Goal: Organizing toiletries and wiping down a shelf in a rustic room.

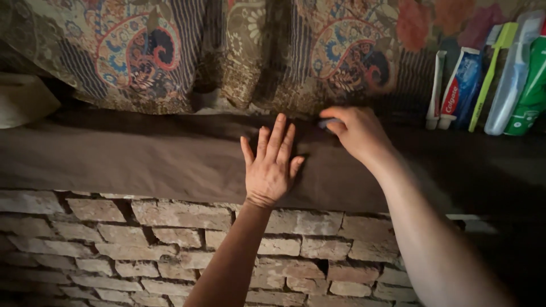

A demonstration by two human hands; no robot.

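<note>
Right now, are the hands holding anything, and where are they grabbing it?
The right hand pinches a small pale object at its fingertips; what it is cannot be told. The left hand holds nothing, lying flat on the brown cloth.

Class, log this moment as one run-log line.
left hand: flat on brown cloth | right hand: pinching small pale object | below: brick wall

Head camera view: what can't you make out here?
- Small pale thing pinched in the right hand: fingers cover most of it.
- Brown cloth under the flat left hand: the palm hides that patch.
- Green tube: cut off by the right edge.
- Lower right corner: too dark.
</note>
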